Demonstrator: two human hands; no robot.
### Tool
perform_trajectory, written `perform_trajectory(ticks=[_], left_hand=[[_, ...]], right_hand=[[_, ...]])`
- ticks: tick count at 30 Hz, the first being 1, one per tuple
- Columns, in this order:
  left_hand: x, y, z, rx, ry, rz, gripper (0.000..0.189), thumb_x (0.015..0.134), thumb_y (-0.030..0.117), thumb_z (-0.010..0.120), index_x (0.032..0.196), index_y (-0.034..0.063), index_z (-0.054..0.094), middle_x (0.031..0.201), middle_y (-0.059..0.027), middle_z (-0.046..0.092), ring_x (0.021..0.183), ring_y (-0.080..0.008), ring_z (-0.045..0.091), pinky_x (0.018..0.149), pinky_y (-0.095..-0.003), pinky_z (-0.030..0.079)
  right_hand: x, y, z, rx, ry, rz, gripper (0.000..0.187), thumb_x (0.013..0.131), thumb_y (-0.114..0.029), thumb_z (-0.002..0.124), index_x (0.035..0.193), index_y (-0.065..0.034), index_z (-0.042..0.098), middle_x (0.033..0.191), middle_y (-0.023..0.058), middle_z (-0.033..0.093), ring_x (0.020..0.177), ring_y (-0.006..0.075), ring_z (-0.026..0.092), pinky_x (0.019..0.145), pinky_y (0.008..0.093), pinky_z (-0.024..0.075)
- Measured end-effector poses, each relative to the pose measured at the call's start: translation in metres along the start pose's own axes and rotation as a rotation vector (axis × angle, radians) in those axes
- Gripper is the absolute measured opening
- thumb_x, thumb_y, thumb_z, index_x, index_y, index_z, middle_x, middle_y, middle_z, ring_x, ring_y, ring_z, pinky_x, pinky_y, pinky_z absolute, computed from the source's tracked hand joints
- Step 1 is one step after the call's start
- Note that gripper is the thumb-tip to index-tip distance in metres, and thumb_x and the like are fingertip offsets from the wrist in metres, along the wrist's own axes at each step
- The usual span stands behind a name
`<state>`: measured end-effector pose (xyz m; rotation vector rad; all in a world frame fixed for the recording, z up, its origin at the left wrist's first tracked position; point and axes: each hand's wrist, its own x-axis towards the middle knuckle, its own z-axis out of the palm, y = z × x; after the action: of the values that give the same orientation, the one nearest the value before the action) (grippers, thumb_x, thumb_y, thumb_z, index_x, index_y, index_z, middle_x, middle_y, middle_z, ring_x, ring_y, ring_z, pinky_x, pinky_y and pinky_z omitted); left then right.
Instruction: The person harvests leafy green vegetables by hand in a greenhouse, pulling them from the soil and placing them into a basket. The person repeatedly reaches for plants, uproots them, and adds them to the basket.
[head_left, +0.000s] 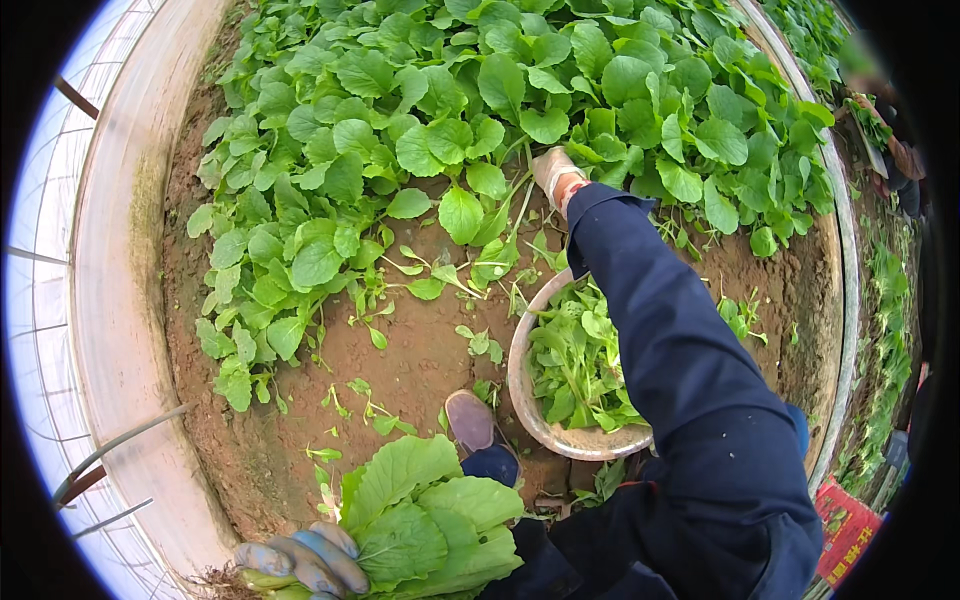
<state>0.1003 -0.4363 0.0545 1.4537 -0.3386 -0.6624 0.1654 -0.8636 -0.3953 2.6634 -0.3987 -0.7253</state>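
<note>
At the bottom left, my left hand (304, 561) in a soiled blue-grey glove grips a bunch of leafy greens (442, 517). The broad leaves point right, and the roots stick out past my fingers on the left. My right hand (555, 176), in a pale glove, reaches forward to the near edge of the growing greens (450, 142). Its fingertips are hidden among stems and leaves, so what they grasp is not visible. Under my right forearm stands a round basin (525, 397) holding small loose greens (577, 352); the sleeve covers part of it.
Bare soil (420, 345) with scattered small plants (480, 343) lies before my shoe (470, 420). A pale plastic-covered border (135, 247) runs along the left. On the right are a narrow bed edge (847, 300), a red printed box (844, 529) and another person (896, 142) holding greens.
</note>
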Motion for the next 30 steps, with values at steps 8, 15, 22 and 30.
perform_trajectory(ticks=[8,15,22,30], left_hand=[[-0.016,0.004,-0.001,0.009,-0.015,0.050,0.022,0.075,0.004,0.065,0.092,0.0065,0.051,0.066,-0.0069,0.055,0.059,-0.0208,0.053,0.067,-0.0391,0.040],[-0.041,0.002,-0.004,-0.020,-0.029,0.168,0.020,0.072,0.002,0.065,0.087,0.0061,0.052,0.064,-0.0075,0.055,0.058,-0.0220,0.054,0.066,-0.0393,0.039],[-0.075,-0.026,0.006,-0.251,-0.021,0.364,0.048,0.086,0.009,0.068,0.126,0.0070,0.042,0.091,-0.0048,0.059,0.070,-0.0167,0.054,0.075,-0.0400,0.043],[-0.092,-0.025,0.032,-0.334,0.021,0.335,0.052,0.085,0.002,0.063,0.133,-0.0032,0.043,0.100,-0.0093,0.059,0.079,-0.0179,0.052,0.076,-0.0310,0.047]], right_hand=[[-0.030,-0.035,-0.013,-0.182,-0.035,0.065,0.028,0.086,-0.026,0.065,0.108,-0.0140,0.075,0.113,0.0017,0.071,0.099,0.0242,0.069,0.072,0.0509,0.0531],[-0.087,-0.014,-0.077,0.137,0.557,0.051,0.036,0.088,-0.017,0.058,0.121,-0.0005,0.060,0.084,0.0069,0.069,0.076,0.0206,0.069,0.059,0.0392,0.0508],[-0.153,-0.005,-0.066,0.346,0.447,0.060,0.018,0.088,-0.019,0.059,0.095,-0.0100,0.073,0.083,0.0043,0.074,0.076,0.0266,0.072,0.065,0.0438,0.0532],[-0.255,-0.015,-0.093,0.858,0.394,0.196,0.029,0.095,-0.025,0.055,0.116,-0.0058,0.063,0.088,0.0124,0.071,0.080,0.0310,0.071,0.068,0.0402,0.0545]])
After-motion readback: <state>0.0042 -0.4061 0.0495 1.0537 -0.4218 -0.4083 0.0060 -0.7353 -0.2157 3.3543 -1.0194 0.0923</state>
